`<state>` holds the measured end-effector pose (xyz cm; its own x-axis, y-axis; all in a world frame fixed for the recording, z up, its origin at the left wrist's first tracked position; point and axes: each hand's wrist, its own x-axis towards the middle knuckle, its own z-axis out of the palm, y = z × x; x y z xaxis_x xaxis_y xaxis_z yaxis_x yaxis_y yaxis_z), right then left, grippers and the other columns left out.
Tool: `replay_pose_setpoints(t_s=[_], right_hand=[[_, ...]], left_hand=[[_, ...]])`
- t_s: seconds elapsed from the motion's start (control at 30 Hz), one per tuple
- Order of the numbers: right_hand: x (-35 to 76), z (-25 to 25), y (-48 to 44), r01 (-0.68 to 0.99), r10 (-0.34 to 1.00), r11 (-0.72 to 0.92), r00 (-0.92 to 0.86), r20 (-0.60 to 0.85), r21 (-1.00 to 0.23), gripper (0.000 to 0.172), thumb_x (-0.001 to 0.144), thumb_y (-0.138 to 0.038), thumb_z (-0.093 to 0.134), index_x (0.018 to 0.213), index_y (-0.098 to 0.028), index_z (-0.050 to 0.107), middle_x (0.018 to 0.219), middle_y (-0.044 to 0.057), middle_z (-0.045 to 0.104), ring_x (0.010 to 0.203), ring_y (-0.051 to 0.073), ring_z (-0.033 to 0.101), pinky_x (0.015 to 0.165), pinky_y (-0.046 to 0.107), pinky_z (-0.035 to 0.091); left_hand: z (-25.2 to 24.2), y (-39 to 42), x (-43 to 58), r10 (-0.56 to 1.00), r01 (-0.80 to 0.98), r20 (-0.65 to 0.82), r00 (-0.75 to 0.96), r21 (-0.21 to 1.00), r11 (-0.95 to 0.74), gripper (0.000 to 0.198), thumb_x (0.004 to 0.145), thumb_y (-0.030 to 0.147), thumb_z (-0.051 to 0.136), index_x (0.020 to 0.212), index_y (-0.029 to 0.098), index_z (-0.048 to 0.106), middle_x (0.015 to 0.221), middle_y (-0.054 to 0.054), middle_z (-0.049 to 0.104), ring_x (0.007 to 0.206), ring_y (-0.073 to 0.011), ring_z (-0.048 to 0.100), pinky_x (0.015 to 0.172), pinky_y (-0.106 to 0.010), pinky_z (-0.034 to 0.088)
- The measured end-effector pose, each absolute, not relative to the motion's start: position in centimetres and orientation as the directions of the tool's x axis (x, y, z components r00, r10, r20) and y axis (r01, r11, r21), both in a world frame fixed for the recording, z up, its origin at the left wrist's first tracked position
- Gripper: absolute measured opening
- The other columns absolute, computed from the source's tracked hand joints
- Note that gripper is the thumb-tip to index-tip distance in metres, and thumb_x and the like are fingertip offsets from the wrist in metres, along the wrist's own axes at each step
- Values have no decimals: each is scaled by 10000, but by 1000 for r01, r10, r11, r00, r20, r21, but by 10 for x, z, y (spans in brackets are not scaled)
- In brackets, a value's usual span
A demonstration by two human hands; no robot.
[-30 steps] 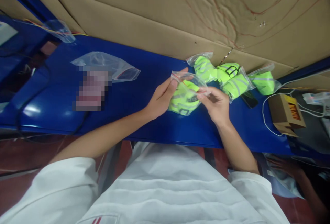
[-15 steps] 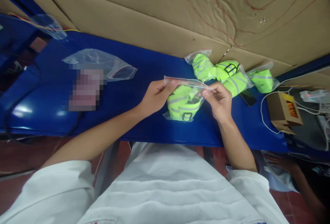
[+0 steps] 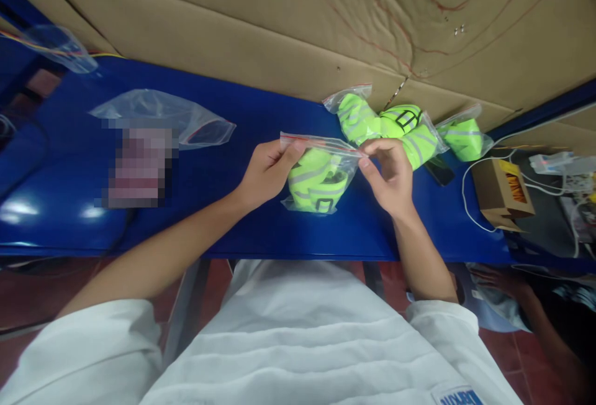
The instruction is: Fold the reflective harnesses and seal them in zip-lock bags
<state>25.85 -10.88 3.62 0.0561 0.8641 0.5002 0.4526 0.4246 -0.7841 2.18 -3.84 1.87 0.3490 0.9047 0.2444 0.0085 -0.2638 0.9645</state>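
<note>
A clear zip bag [image 3: 317, 182] with a folded neon-yellow reflective strap and a black buckle inside hangs between my hands, over the blue table. My left hand [image 3: 270, 172] pinches the bag's top left corner by its red-lined zip edge. At the right end of that edge, my right hand [image 3: 387, 175] has its thumb and forefinger on the corner. Behind my right hand lie several bagged neon straps [image 3: 358, 118], bunched against the cardboard backing. One more bagged strap [image 3: 465, 139] lies a little to their right.
On the blue table [image 3: 233, 231], an empty clear bag [image 3: 162, 113] lies at the left beside a pixelated item [image 3: 139, 166]. A dark phone-like object [image 3: 439, 171], a cardboard box [image 3: 503, 194] and white cables are at the right. Another person's arm [image 3: 535, 305] shows at lower right.
The whole view has shifted slightly, so things appear further left. My right thumb and fingers have moved to the very end of the bag's zip edge; my left hand keeps its hold.
</note>
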Motion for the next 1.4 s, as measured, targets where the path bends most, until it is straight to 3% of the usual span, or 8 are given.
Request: replay_pose_setpoints(t_s=[0.1, 0.23, 0.43, 0.6, 0.7, 0.9, 1.1, 1.4], right_hand=[[257, 50, -113, 502, 843, 531, -225, 489, -683, 263, 972, -444, 709, 1171, -271, 711, 1146, 81, 711, 1027, 222, 681, 905, 392, 586], [262, 60, -119, 440, 812, 559, -460, 358, -703, 132, 972, -368, 723, 958, -238, 741, 919, 42, 730, 809, 164, 680, 743, 315, 567], [289, 62, -128, 408, 897, 441, -214, 386, -799, 315, 920, -437, 778, 749, -243, 599, 710, 3, 666, 631, 155, 621, 613, 313, 526], [282, 54, -121, 428, 948, 297, -240, 210, -853, 309, 894, -492, 805, 1019, -241, 677, 825, -3, 717, 705, 137, 663, 636, 261, 550], [274, 46, -115, 380, 969, 222, -189, 160, -898, 303, 940, -508, 751, 941, -214, 681, 748, -19, 697, 618, 103, 633, 580, 226, 519], [273, 37, -110, 467, 956, 290, -103, 274, -835, 281, 987, -486, 696, 903, -222, 649, 710, -28, 672, 623, 113, 636, 616, 243, 505], [274, 31, -108, 466, 947, 320, -122, 298, -825, 235, 979, -456, 709, 931, -228, 675, 862, -2, 716, 733, 129, 652, 673, 256, 521], [270, 27, -108, 442, 948, 318, -143, 284, -838, 236, 982, -449, 699, 941, -218, 681, 830, 0, 679, 705, 130, 587, 653, 275, 460]], left_hand=[[23, -37, 21, 882, 1, 178, 437, 980, -198, 642, 934, 755, 567, 940, 172, 835, 878, -81, 787, 839, -214, 728, 711, -272, 571], [23, -30, 18, 788, 11, 51, 614, 997, -73, 637, 878, 781, 629, 884, 175, 827, 822, -64, 789, 722, -185, 724, 639, -244, 578], [16, -19, 13, 763, 55, -66, 642, 998, 41, 586, 867, 741, 682, 867, 173, 827, 790, -74, 787, 640, -184, 715, 549, -238, 550], [11, -22, 18, 837, 2, -17, 548, 1000, 19, 640, 872, 772, 646, 910, 160, 828, 758, -78, 762, 629, -177, 692, 537, -245, 524], [13, -25, 18, 876, -15, 66, 477, 998, -67, 595, 918, 733, 620, 987, 181, 833, 879, -73, 795, 750, -188, 720, 640, -252, 564], [11, -25, 17, 890, 48, 215, 402, 966, -255, 527, 986, 662, 566, 1029, 219, 848, 931, -45, 803, 819, -189, 711, 713, -255, 551], [10, -28, 20, 889, 58, 188, 417, 971, -232, 561, 984, 676, 560, 1019, 195, 847, 917, -56, 802, 849, -196, 722, 762, -251, 548], [19, -33, 21, 855, 108, 196, 479, 954, -279, 621, 1011, 682, 500, 1037, 160, 835, 963, -67, 807, 836, -172, 713, 728, -225, 538]])
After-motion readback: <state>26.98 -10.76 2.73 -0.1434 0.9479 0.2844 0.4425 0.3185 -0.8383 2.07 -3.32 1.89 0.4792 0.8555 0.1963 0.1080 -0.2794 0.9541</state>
